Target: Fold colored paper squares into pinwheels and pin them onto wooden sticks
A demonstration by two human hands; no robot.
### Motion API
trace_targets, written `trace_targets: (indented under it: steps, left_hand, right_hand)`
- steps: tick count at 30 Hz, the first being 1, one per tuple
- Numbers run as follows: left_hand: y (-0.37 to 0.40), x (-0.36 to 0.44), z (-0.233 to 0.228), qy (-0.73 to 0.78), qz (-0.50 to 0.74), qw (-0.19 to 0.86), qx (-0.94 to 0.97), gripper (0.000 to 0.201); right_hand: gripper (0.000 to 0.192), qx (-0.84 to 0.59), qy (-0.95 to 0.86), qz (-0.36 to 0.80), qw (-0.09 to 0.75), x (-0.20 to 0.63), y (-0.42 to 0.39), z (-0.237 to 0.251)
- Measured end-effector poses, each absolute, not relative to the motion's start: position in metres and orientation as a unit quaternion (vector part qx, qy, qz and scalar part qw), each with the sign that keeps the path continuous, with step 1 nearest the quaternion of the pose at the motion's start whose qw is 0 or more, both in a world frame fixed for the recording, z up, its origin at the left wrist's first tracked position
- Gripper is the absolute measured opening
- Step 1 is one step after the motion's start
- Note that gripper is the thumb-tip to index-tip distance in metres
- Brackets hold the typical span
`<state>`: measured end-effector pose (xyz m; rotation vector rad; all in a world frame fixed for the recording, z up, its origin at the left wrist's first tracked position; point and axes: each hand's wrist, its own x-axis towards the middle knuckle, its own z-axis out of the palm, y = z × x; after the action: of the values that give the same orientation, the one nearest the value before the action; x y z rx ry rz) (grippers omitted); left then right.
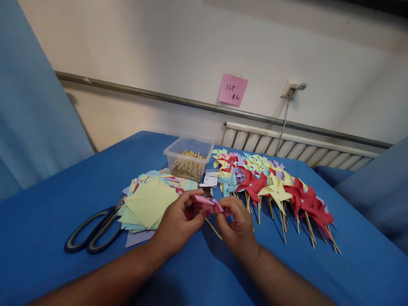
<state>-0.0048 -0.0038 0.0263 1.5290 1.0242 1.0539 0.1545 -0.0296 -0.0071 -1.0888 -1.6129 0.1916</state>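
Both hands meet at a piece of pink paper [205, 200] above the middle of the table. My left hand [177, 223] pinches its left side, and my right hand [237, 227] pinches the folded right side. The paper is bent, and the fingers hide part of it. Below it a thin wooden stick [213, 228] lies on the blue cloth, its far end hidden by my left hand. A stack of coloured paper squares [151, 204], pale yellow on top, lies left of my left hand. Finished paper pinwheels [276, 191] on sticks lie in rows to the right.
Big dark-handled scissors [92, 233] lie at the left, blades under the paper stack. A clear plastic box [188, 155] of short sticks stands behind, beside a small white packet [209, 179]. A radiator [287, 146] and metal rail [178, 98] run along the wall.
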Motion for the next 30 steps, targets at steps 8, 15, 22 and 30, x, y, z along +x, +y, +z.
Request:
trace_targets:
  steps: [8, 15, 22, 30]
  left_hand:
    - [-0.008, -0.008, 0.031, 0.414, 0.416, 0.614, 0.529, 0.023]
    - [-0.015, -0.004, 0.035, 0.370, 0.411, 0.693, 0.462, 0.020]
    - [-0.010, -0.008, 0.029, 0.407, 0.426, 0.685, 0.428, 0.018]
    - [0.006, -0.018, 0.042, 0.421, 0.497, 0.665, 0.366, 0.022]
  right_hand:
    - [0.016, -0.383, -0.766, -0.185, 0.483, 0.168, -0.027, 0.004]
    - [0.020, -0.379, -0.779, -0.225, 0.446, 0.163, -0.027, -0.003]
    - [0.021, -0.374, -0.805, -0.185, 0.422, 0.156, -0.026, -0.002]
    - [0.028, -0.474, -0.761, -0.036, 0.441, 0.163, -0.021, -0.011]
